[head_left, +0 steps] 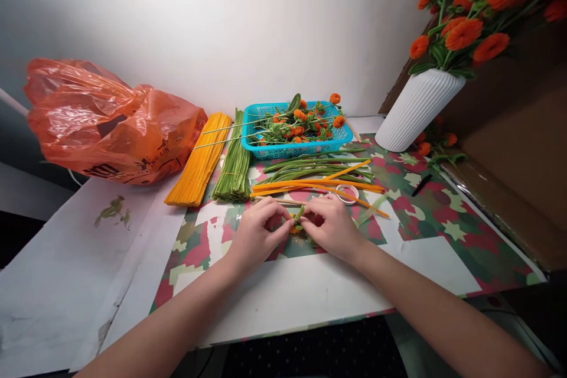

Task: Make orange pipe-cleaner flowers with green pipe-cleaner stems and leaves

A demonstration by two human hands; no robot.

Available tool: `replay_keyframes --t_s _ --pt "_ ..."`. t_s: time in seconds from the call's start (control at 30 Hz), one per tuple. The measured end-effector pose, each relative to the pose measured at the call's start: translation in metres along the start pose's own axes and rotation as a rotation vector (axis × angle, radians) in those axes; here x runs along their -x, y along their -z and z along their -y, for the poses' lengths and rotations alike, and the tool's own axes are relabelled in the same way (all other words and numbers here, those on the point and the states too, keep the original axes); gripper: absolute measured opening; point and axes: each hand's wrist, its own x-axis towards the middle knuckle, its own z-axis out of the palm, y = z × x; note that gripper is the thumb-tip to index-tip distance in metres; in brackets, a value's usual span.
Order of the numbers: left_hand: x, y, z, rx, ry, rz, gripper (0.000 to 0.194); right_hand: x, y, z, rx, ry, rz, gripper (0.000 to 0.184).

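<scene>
Both hands meet over the camouflage-patterned table cover, fingertips pinched around a small green pipe cleaner piece (299, 213) with a bit of orange under it. My left hand (261, 225) is closed on its left side, thumb against the fingers. From the right, my right hand (330, 223) pinches the same piece; its far end is hidden by the fingers. Just beyond the hands lie loose orange pipe cleaners (319, 185) and, behind these, loose green pipe cleaners (305, 170). A white tape roll (348, 193) sits beside my right hand.
An orange plastic bag (110, 130), an orange pipe cleaner bundle (197, 162) and a green bundle (233, 165) stand left. A blue basket (301, 149) holds orange flowers. At right are a ribbed white vase (416, 109) of flowers, a black tool (421, 185) and a cardboard box (509, 130).
</scene>
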Motion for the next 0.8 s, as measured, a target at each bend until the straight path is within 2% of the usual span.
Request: replay_keyframes --t_s 0.23,0.43,0.6,0.7,0.8 --pt "0.002 -0.001 -0.003 0.021 -0.057 0.014 0.011 0.0 -0.003 0.002 0.001 -0.03 -0.043 0.014" --pt "0.002 -0.004 -0.004 -0.003 -0.024 0.0 0.011 0.001 -0.005 0.001 -0.01 -0.046 -0.064 0.013" --pt "-0.003 -0.006 -0.007 -0.018 0.013 -0.005 0.018 -0.003 0.001 0.001 -0.062 -0.073 -0.019 0.012" --pt "-0.006 -0.004 -0.008 0.039 0.022 0.0 0.022 -0.006 0.008 0.002 -0.147 -0.095 -0.002 0.009" --pt "-0.008 -0.001 -0.007 0.151 0.032 0.047 0.021 -0.008 0.014 0.002 -0.212 -0.041 0.004 0.014"
